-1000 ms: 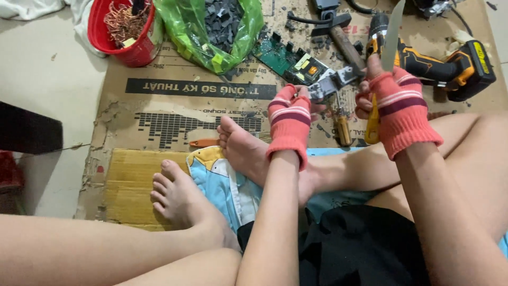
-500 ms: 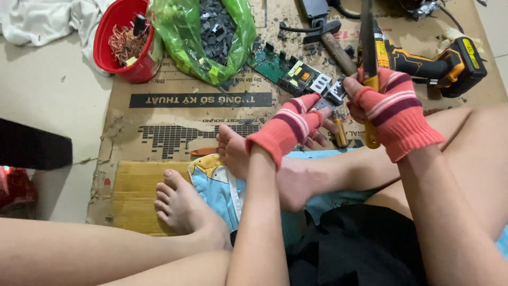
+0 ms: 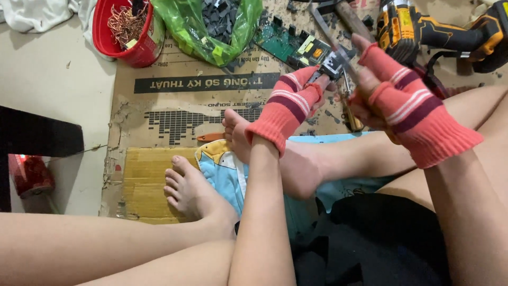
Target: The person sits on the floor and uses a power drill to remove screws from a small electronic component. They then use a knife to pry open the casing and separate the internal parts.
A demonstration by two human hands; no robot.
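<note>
Both my hands wear red striped fingerless gloves and meet above my crossed bare feet. My left hand pinches a small grey metal part at its fingertips. My right hand is closed on a tool with a long thin metal blade. The blade slants up and to the left, and its lower end lies against the grey part. A brownish handle shows just under my right hand; I cannot tell whether it belongs to the held tool or lies on the floor.
On the cardboard sheet ahead lie a green circuit board, a hammer and a yellow-and-black cordless drill. A red bucket of copper wire and a green bag of dark parts stand far left. A black block is at my left.
The blade has tipped from nearly upright to a slant toward the left, down onto the grey part. My hands have drawn closer together, and the view has shifted nearer.
</note>
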